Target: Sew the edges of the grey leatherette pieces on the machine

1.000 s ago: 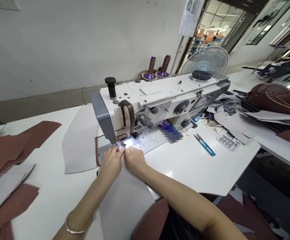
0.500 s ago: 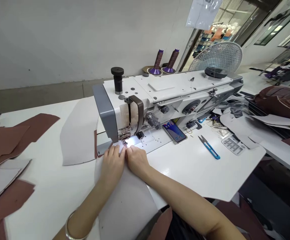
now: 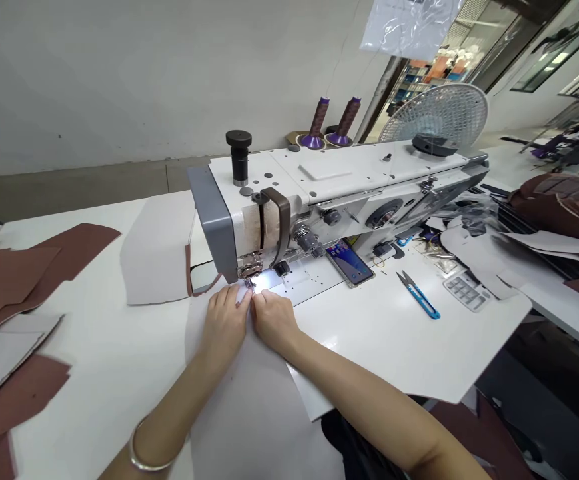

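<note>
My left hand rests on a pale grey fabric panel, fingers together and thumb pressed in at its edge. Close beside it, my right hand pinches the same edge with curled fingers. Both sit just in front of the lit presser foot of a white sewing machine. Under my hands the panel runs down over the table's front edge. Another pale panel with a brown edge lies left of the machine head. My fingers hide the exact spot they grip.
Brown and grey cut pieces are piled at the left. Right of the machine lie a phone and blue-handled thread snips. Two thread cones and a fan stand behind. More brown material is heaped at the far right.
The pale panel left of the machine has slid away from me. The panel under my hands has shifted, and its brown corner near my lap is out of sight. My hands stay nearly in place.
</note>
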Demonstrator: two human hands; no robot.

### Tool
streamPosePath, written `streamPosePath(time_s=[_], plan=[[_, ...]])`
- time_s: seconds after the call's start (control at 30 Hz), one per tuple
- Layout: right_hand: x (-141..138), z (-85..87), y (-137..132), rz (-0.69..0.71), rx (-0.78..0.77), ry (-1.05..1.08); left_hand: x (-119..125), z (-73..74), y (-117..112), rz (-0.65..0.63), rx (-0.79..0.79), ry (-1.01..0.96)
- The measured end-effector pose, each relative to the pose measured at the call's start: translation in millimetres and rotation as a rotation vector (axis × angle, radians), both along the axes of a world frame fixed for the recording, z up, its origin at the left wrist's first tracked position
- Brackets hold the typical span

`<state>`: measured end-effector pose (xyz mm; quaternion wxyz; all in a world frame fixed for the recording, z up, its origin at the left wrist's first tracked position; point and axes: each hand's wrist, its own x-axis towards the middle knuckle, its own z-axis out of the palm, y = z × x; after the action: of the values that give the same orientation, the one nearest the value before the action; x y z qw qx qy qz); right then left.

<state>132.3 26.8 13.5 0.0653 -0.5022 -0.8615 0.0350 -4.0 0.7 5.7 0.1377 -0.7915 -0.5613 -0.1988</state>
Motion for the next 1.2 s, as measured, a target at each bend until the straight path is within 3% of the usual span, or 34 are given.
streamPosePath(time_s=[0.43, 0.77, 1.2], plan=[[1, -3.3, 1, 0.027, 0.03, 0.007, -2, -2.8, 2, -0.014, -0.019, -0.019], [1, 4.2, 0, 0.04, -0.034, -0.019, -1, 1.6, 2, -0.018, -0.03, -0.024], [2, 2.7, -2, 0.05, -0.01, 0.005, 1, 8.3, 0, 0.01, -0.06, 0.031]])
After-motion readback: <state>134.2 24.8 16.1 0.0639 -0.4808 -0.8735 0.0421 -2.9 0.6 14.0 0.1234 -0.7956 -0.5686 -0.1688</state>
